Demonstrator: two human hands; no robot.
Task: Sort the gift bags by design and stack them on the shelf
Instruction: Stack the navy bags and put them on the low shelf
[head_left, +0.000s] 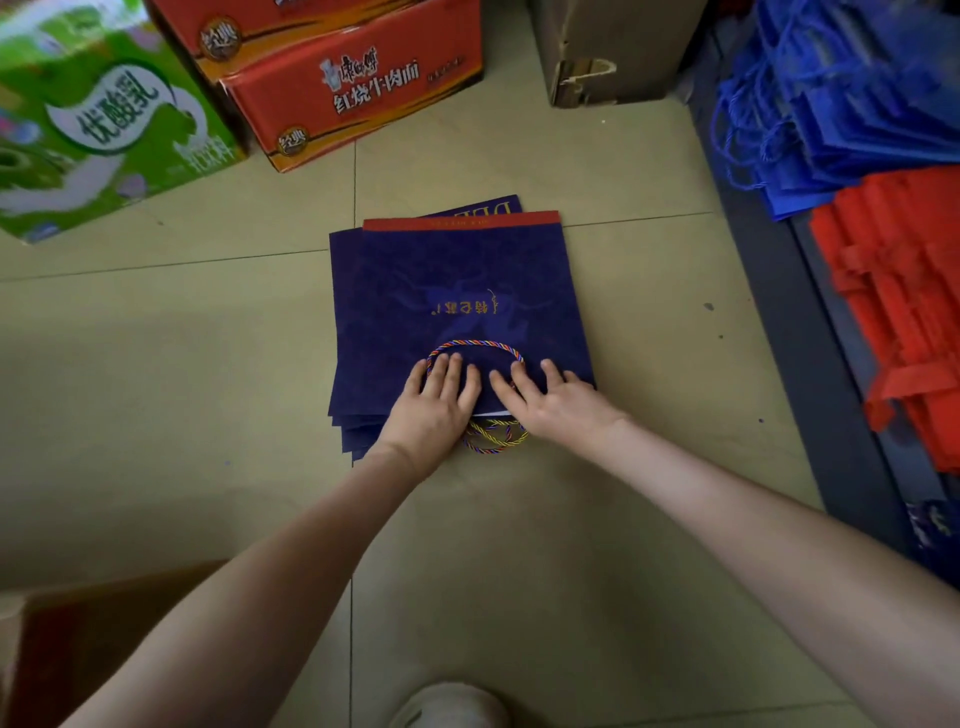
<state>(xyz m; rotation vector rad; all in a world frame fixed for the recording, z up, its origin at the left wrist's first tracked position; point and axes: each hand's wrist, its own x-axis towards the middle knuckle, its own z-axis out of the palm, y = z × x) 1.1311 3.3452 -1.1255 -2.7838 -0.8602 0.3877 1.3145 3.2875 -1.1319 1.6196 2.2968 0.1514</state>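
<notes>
Squaring up a pile seems to be the step in hand: a stack of navy gift bags (347, 415) lies flat on the tiled floor (623, 322) in the middle of the frame. The left hand (434, 402) and right hand (553, 405) both rest on the near edge of the top bag (457, 280), a navy one with a red band along its far edge and gold lettering. The fingers (448, 366) of both hands lie straight and slightly spread, pressing down and gripping nothing. Those of the left hand overlap the multicoloured rope handle (475, 344) folded onto the bag's face, while a second rope handle (493, 439) pokes out between the wrists. Edges of the lower bags fan out at the lower left of the pile and one bag sticks out askew at the far side, so the pile is not yet flush. At the right of the frame the shelf (815, 374) carries blue bags (852, 104) and, nearer, red bags (893, 291). Next, I judge, the pile needs tapping flush, then a grip under both sides to lift it whole to the shelf without the bags sliding apart or the cords snagging.
</notes>
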